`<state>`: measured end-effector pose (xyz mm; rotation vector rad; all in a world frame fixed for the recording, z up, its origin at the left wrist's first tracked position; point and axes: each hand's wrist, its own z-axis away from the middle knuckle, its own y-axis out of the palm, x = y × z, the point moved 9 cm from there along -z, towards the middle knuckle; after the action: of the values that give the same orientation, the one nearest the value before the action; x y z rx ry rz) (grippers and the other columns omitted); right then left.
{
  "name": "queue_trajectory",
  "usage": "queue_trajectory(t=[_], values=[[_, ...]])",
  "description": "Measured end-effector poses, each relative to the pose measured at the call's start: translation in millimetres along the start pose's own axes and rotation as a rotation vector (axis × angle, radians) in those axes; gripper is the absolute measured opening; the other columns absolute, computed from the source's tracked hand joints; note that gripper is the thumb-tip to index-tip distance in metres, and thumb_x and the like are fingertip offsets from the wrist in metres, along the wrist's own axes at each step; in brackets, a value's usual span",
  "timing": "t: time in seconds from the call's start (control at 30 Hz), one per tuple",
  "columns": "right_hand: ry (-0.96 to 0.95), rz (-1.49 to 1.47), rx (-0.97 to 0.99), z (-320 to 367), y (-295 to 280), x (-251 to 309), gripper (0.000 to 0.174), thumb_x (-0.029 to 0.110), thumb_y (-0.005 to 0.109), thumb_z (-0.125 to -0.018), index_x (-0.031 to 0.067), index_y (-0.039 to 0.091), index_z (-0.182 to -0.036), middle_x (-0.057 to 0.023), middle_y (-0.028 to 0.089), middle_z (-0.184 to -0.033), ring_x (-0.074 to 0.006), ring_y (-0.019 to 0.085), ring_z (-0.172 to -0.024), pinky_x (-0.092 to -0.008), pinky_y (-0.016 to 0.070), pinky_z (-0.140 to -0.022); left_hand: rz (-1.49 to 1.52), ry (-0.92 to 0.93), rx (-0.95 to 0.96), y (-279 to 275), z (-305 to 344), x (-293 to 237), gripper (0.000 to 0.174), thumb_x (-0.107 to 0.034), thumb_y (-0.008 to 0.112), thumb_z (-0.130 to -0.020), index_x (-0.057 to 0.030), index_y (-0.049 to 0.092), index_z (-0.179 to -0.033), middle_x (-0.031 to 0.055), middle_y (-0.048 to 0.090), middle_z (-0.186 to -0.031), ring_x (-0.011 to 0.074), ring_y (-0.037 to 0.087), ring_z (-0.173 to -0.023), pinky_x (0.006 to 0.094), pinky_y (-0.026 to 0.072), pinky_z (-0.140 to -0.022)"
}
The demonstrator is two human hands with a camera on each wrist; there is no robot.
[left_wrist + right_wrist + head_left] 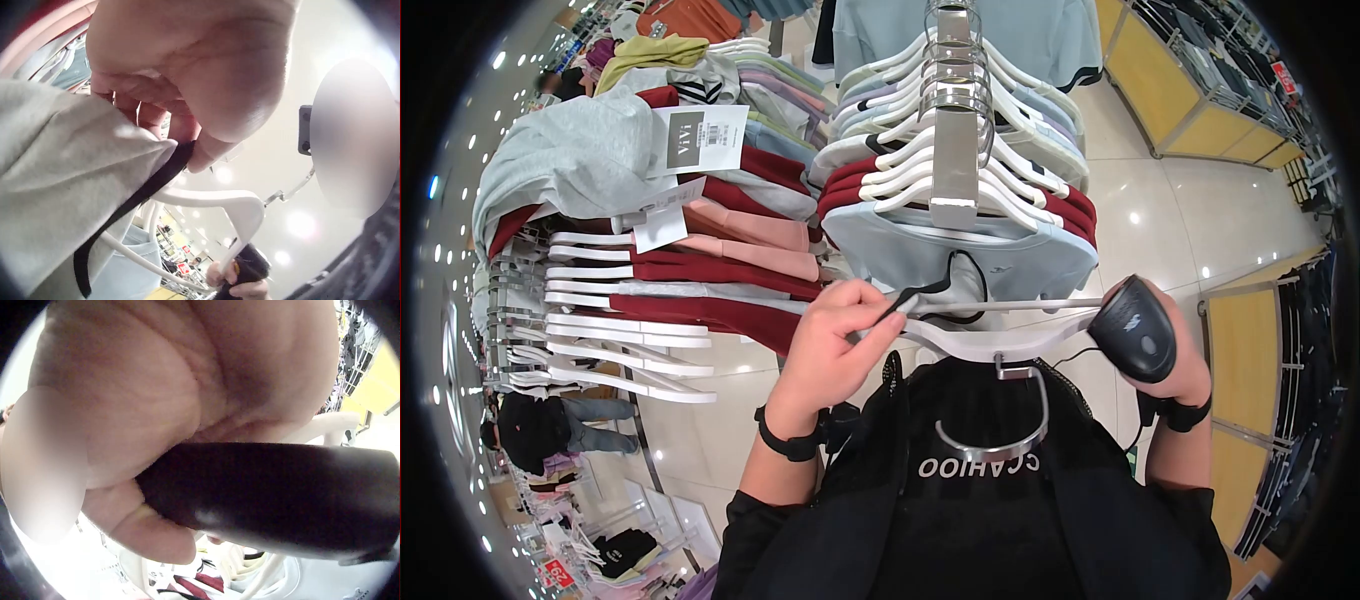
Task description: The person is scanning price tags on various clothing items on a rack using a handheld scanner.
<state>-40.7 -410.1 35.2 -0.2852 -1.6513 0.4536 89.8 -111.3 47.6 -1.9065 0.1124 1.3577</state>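
Note:
My left hand (830, 345) pinches the black-trimmed edge of a light grey garment (56, 175) between thumb and fingers, at one end of a white hanger (990, 345). The hanger lies crosswise before my chest, its metal hook (1000, 450) pointing back toward me. My right hand (1185, 350) grips a black handheld barcode scanner (1133, 330), and the hanger's other end runs up to it. From the right wrist view, thumb and palm wrap the scanner's dark handle (269, 494). The left wrist view shows the garment hanging off the hanger on the left hand's side.
Ahead, a metal rail (955, 160) carries light blue and dark red clothes on white hangers. To the left stands a rack of hanging clothes and bare white hangers (630, 330), with a grey garment (570, 150) and tags on top. Wooden display units (1200, 110) stand right; a person (550, 430) is far left.

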Motion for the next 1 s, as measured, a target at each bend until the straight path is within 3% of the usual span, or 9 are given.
queue_trajectory(t=[0.23, 0.27, 0.47, 0.6, 0.7, 0.8, 0.87, 0.93, 1.0], values=[[0.114, -0.089, -0.008, 2, -11, -11, 0.053, -0.003, 0.07, -0.071, -0.0045, 0.051, -0.12, -0.0142, 0.062, -0.112, -0.0185, 0.063, -0.098, -0.032, 0.052, -0.085, -0.003, -0.029, 0.01, 8, 2, 18, 0.011, -0.01, 0.068, -0.09, -0.0004, 0.072, -0.093, 0.0082, 0.063, -0.086, 0.0229, 0.058, -0.079, 0.0334, 0.0455, -0.073], [0.166, -0.151, -0.027, -1, -4, -14, 0.078, 0.017, 0.079, -0.067, -0.0051, 0.048, -0.135, -0.0181, 0.06, -0.126, -0.0287, 0.06, -0.115, -0.038, 0.0431, -0.103, 0.064, -0.027, 0.019, 12, 2, 18, 0.011, -0.01, 0.068, -0.091, 0.0, 0.072, -0.095, 0.0086, 0.064, -0.089, 0.0227, 0.059, -0.08, 0.0331, 0.0463, -0.074], [-0.168, -0.003, 0.212, -42, 56, 5, 0.059, 0.015, 0.077, -0.07, -0.0004, 0.057, -0.124, -0.0183, 0.065, -0.112, -0.0346, 0.063, -0.103, -0.0391, 0.0466, -0.095, 0.386, 0.06, 0.339, 39, -4, -17, 0.016, -0.006, 0.062, -0.094, 0.0069, 0.069, -0.1, 0.0194, 0.067, -0.115, 0.0285, 0.065, -0.098, 0.0348, 0.0492, -0.085], [-0.029, -0.155, 0.124, -33, 53, -12, 0.059, 0.014, 0.076, -0.07, -0.0005, 0.057, -0.124, -0.0175, 0.065, -0.113, -0.0343, 0.063, -0.104, -0.0383, 0.0464, -0.097, 0.249, 0.168, 0.258, 24, -4, -18, 0.025, -0.009, 0.069, -0.089, 0.0042, 0.067, -0.111, 0.0174, 0.067, -0.115, 0.0299, 0.066, -0.099, 0.0345, 0.0499, -0.086], [0.067, -0.257, 0.089, -26, 47, -15, 0.06, 0.014, 0.077, -0.07, -0.0009, 0.058, -0.125, -0.0168, 0.065, -0.116, -0.0329, 0.063, -0.107, -0.038, 0.0461, -0.099, -0.048, 0.166, 0.257, 23, -1, -26, 0.045, -0.015, 0.08, -0.078, -0.0021, 0.066, -0.119, 0.012, 0.067, -0.107, 0.0315, 0.066, -0.092, 0.034, 0.0526, -0.077], [0.015, -0.171, 0.219, -26, 45, -3, 0.062, 0.014, 0.077, -0.071, -0.002, 0.057, -0.127, -0.0163, 0.065, -0.122, -0.0287, 0.063, -0.11, -0.0383, 0.0459, -0.1, -0.095, 0.206, 0.236, 23, 0, -36, 0.039, -0.015, 0.08, -0.076, -0.0059, 0.069, -0.112, 0.0078, 0.063, -0.081, 0.0279, 0.062, -0.072, 0.0353, 0.0491, -0.062], [0.05, -0.348, 0.363, -25, 38, 9, 0.062, 0.013, 0.077, -0.072, -0.003, 0.057, -0.128, -0.0177, 0.064, -0.125, -0.0266, 0.063, -0.113, -0.0387, 0.0462, -0.1, -0.135, 0.26, 0.236, 19, 3, -40, 0.038, -0.016, 0.082, -0.073, -0.0078, 0.071, -0.108, 0.0065, 0.057, -0.07, 0.0261, 0.059, -0.064, 0.0356, 0.0453, -0.056], [0.109, -0.697, 0.199, -13, 9, 4, 0.051, 0.009, 0.072, -0.078, -0.0036, 0.057, -0.125, -0.0248, 0.063, -0.122, -0.0334, 0.063, -0.11, -0.0463, 0.0489, -0.096, -0.14, 0.26, 0.228, 16, 3, -43, 0.035, -0.019, 0.084, -0.07, -0.0088, 0.073, -0.101, 0.0051, 0.054, -0.065, 0.0249, 0.058, -0.06, 0.0353, 0.0433, -0.054], [-0.158, -0.739, 0.251, -14, -18, 1, 0.046, 0.001, 0.068, -0.081, -0.0041, 0.056, -0.126, -0.0256, 0.065, -0.118, -0.0312, 0.064, -0.108, -0.0438, 0.0526, -0.088, -0.089, 0.311, 0.292, 17, 5, -46, 0.033, -0.02, 0.085, -0.067, -0.0094, 0.075, -0.097, 0.0041, 0.052, -0.063, 0.0237, 0.056, -0.058, 0.0347, 0.0418, -0.052]])
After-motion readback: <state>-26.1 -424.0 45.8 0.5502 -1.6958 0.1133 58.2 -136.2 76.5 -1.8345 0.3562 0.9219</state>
